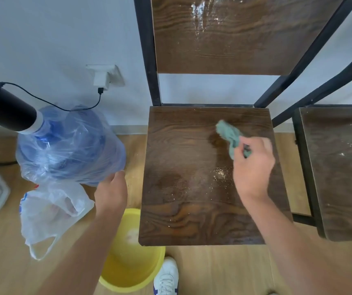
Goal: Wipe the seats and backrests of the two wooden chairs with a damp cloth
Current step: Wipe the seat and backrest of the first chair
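Head view, looking down. The right hand is clenched around a bunched green cloth; its fingers wrap the near end, and the free end protrudes beyond them toward the backrest, lying on the rear right part of the seat of the nearer wooden chair. Pale crumbs lie on the seat just left of the right hand. The backrest carries wet streaks near its top. A second chair, dusted with specks, stands just beside the first at right. The left hand hangs loosely curled, grasping nothing, left of the seat, near a plastic-wrapped water bottle. A yellow basin sits on the floor below the seat's front left corner.
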